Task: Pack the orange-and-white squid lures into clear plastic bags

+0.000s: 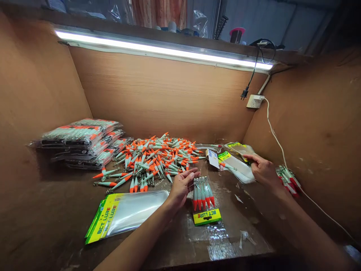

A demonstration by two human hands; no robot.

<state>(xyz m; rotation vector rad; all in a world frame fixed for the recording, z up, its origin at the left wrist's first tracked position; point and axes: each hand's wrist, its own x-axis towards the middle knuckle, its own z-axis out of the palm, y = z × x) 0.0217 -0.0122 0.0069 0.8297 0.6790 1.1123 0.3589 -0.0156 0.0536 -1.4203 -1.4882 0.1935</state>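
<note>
a stack of packed bags (76,137) stands leftmost; flat yellow-headed pouches (141,210) lie before a heap of orange-tipped lures (155,158). the left hand (180,187), fingers partly curled, is at the far end of a filled pouch (203,195) on the table (239,229); its hold is unclear. past a white card (213,159), the right hand (263,170), thumb and fingers close together, meets loose pouches (241,171); i cannot tell whether it pinches one.

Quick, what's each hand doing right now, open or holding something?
Left hand: partly curled at the lure pack; grip can't be told.
Right hand: partly curled at a clear bag; grip can't be told.
</note>
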